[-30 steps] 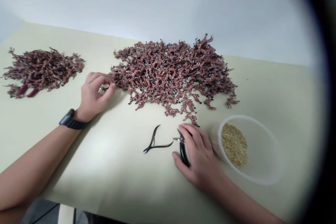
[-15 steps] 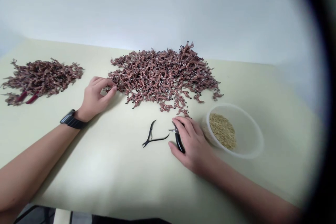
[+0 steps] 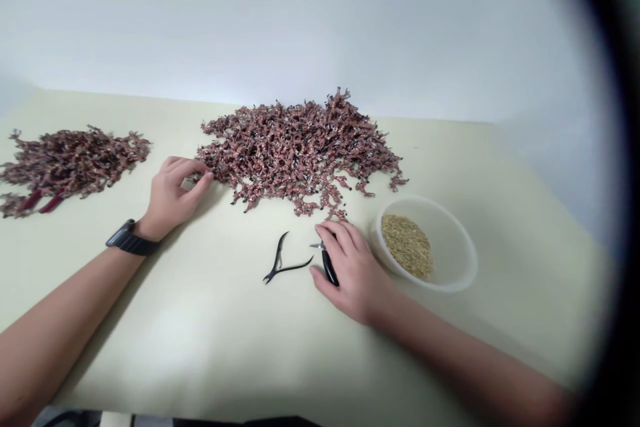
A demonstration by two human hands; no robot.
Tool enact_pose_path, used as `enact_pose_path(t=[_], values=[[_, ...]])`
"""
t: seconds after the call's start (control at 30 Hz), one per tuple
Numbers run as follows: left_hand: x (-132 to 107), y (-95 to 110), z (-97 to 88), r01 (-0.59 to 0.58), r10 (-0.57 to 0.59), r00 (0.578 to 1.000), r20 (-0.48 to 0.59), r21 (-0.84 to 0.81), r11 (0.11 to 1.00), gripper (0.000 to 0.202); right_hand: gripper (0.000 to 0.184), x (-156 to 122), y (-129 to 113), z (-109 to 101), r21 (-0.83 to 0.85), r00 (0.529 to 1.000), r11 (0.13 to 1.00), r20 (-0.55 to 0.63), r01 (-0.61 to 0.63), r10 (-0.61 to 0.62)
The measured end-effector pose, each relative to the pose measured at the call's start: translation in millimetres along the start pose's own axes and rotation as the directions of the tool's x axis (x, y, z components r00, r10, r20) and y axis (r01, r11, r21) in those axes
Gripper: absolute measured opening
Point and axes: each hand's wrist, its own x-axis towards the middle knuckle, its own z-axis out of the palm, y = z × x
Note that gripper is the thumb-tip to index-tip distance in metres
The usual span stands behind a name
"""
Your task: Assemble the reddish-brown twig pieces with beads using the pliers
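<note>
My left hand (image 3: 175,193), wearing a dark watch (image 3: 131,237), is at the left edge of a large pile of small brown animal figurines (image 3: 300,153). Thumb and forefinger come together there at a figurine, partly hidden by the fingers. My right hand (image 3: 353,273) lies low on the table with its fingers curled over black-handled pliers (image 3: 329,268). Their slim metal tip points left, and the palm hides the rest. Just left of them lie small dark nippers (image 3: 276,272), handles spread and jaws toward me.
A clear round plastic tub (image 3: 453,253) with yellowish small pieces (image 3: 407,245) stands right of my right hand. At far left is a second pile of brown figurines (image 3: 75,157), with red handles (image 3: 51,203) sticking out beneath. A pale wall (image 3: 225,27) rises behind the table.
The view has turned slightly, so the table's things appear a little further left. Both hands stay in about the same places beside the pile and on the pliers.
</note>
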Motion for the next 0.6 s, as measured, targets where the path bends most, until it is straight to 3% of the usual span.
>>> enact_pose_path(t=[0.27, 0.43, 0.6], values=[[-0.8, 0.1, -2.9, 0.020, -0.021, 1.000, 0.023, 0.036, 0.999, 0.027, 0.061, -0.5, -0.7, -1.0, 0.003, 1.000, 1.000, 0.015, -0.019, 0.019], [-6.5, 16.5, -5.5, 0.033, -0.035, 0.995, 0.089, 0.019, 0.999, 0.027, 0.067, -5.1, -2.7, -3.8, -0.072, 1.000, 0.997, -0.016, 0.012, -0.013], [-11.5, 38.5, -3.8, -0.106, 0.098, 0.982, 0.162, 0.042, 0.993, 0.025, 0.066, -16.2, -17.4, -10.0, -0.179, 0.989, 0.980, -0.095, 0.092, -0.110]])
